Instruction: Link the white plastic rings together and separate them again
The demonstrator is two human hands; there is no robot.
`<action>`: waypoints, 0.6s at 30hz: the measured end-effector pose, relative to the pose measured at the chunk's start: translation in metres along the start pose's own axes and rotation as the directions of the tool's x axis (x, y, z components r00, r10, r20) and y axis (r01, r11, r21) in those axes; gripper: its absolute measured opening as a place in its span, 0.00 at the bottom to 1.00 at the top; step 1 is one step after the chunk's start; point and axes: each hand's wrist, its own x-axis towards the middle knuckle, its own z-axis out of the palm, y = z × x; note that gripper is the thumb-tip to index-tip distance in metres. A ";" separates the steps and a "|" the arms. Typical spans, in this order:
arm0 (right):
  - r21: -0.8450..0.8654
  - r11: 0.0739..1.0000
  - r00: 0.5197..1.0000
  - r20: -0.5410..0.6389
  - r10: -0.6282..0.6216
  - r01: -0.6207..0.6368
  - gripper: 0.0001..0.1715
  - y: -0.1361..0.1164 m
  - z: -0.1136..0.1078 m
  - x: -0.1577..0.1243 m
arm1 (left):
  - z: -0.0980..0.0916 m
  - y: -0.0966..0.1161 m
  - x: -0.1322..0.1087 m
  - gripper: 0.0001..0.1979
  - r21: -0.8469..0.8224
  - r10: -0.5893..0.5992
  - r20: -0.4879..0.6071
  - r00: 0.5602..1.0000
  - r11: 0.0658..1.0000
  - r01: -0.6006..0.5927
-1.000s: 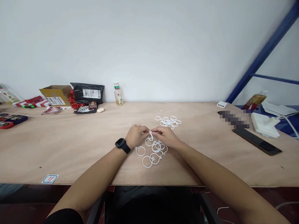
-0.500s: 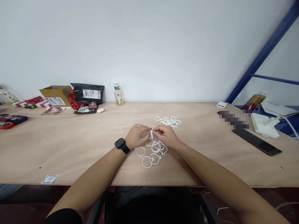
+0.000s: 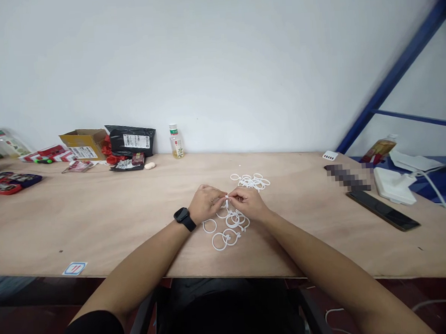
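Note:
Between my two hands is a small white plastic curtain ring [image 3: 227, 203], mostly covered by fingers, with its upper tip and a short stem showing. My left hand [image 3: 206, 202], a black watch on its wrist, pinches it from the left with thumb and fingers. From the right, my right hand [image 3: 251, 203] grips the same piece, fingertips nearly touching the left ones. Several loose white rings [image 3: 233, 220] with small clips lie on the table just below the hands, some overlapping. Beyond my right hand is a heap of similar rings [image 3: 251, 183].
On the wooden table [image 3: 116, 214], a phone [image 3: 382, 210] and white charger [image 3: 394, 186] lie at right. A drink bottle [image 3: 176, 142], black mailer bag [image 3: 132, 140] and open cardboard box [image 3: 83, 145] stand along the wall. A numbered label [image 3: 75, 268] marks the front edge.
Both hands stay almost in place, still pinching the white piece. My left wrist has shifted slightly right, and less of the piece shows above the fingertips. The loose rings look unchanged.

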 end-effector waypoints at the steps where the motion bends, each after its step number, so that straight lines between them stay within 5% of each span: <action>1: 0.003 1.000 1.000 0.000 -0.005 0.005 0.06 0.000 0.000 0.000 | 0.000 0.000 0.000 0.09 0.009 -0.005 0.002 1.000 1.000 0.005; 13: 0.064 0.986 0.988 -0.017 0.154 -0.153 0.09 0.002 0.005 0.001 | 0.004 0.004 0.004 0.12 0.032 -0.165 -0.003 0.986 0.986 0.165; 18: -0.198 0.974 0.994 -0.033 0.104 -0.108 0.12 0.016 -0.003 0.004 | 0.008 -0.004 0.000 0.14 0.103 -0.228 0.106 0.968 0.971 0.218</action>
